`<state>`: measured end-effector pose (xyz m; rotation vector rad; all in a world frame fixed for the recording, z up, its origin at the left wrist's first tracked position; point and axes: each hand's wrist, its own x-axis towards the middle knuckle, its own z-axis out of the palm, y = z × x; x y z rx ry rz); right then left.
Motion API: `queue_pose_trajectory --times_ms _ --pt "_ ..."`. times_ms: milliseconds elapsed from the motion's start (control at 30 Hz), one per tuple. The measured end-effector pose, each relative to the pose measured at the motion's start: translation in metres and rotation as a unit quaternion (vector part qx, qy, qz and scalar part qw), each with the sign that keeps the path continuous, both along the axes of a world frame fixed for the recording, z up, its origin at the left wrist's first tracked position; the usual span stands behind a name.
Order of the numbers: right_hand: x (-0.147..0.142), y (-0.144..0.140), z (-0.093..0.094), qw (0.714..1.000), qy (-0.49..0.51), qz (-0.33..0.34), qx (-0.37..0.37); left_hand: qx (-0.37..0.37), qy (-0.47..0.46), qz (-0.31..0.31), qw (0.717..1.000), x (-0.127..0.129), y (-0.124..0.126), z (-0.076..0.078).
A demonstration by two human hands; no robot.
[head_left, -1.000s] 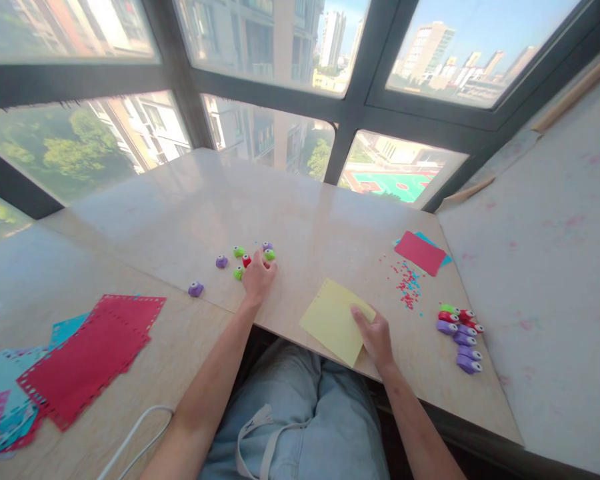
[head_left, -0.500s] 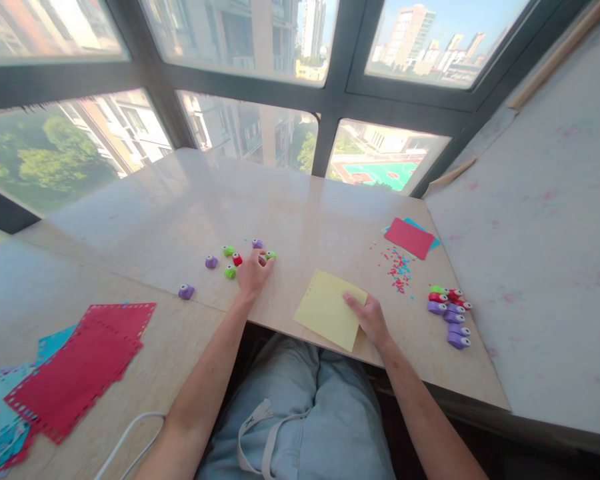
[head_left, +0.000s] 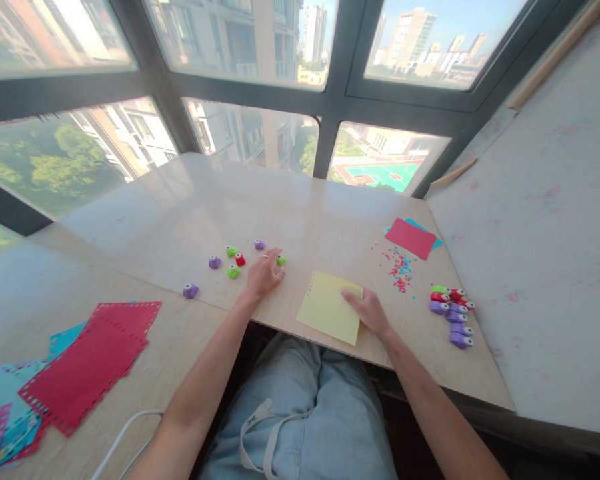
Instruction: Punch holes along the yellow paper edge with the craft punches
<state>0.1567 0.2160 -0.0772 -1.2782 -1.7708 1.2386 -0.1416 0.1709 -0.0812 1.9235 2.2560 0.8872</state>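
Note:
My left hand [head_left: 264, 275] lies low over the tabletop with its fingers spread, and its fingertips touch a small green paper punch [head_left: 281, 261]. To its left sit more small punches: a purple one [head_left: 259, 245], a green one [head_left: 231, 251], a red one [head_left: 240, 259], another green one [head_left: 233, 272] and two more purple ones [head_left: 215, 262] [head_left: 191, 291]. My right hand [head_left: 367, 310] rests flat on the right part of a yellow sheet of paper [head_left: 327, 308], which lies at the table's near edge.
A row of larger purple, red and green punches [head_left: 453, 315] lies at the right. A red sheet over a blue one [head_left: 411, 238] and scattered confetti [head_left: 400, 267] lie beyond it. Punched red and blue sheets [head_left: 87, 363] are piled at the left by a white cable [head_left: 117, 437]. Windows run along the table's far edge.
My left hand has slid right with the green punch at its fingertips, away from the cluster. My right hand has drawn the yellow sheet slightly further onto the table.

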Motion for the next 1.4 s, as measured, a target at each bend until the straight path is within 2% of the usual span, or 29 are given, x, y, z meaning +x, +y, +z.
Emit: queue_pose_trajectory --times_ms 100,400,667,800,1200,1400 --pt "-0.004 0.008 0.0 1.0 -0.009 0.007 0.019 -0.014 -0.004 -0.026 1.0 -0.001 0.0 0.0" --pt "-0.012 0.037 -0.009 0.995 -0.053 0.003 0.086 -0.002 -0.008 -0.024 1.0 -0.002 0.002 -0.002" --pt "-0.016 0.046 -0.013 0.993 -0.066 0.002 0.097 -0.009 0.0 -0.048 0.999 0.006 0.003 0.004" --pt "-0.018 0.051 -0.013 0.993 -0.066 0.006 0.097 -0.006 -0.006 -0.082 0.997 0.006 0.004 0.003" --pt "-0.027 0.068 -0.008 0.999 -0.02 0.037 -0.024 0.026 -0.091 -0.18 0.979 0.006 0.005 -0.004" --pt "-0.035 0.079 -0.011 0.996 0.041 0.031 -0.074 0.053 -0.145 -0.188 0.97 0.011 0.01 -0.012"
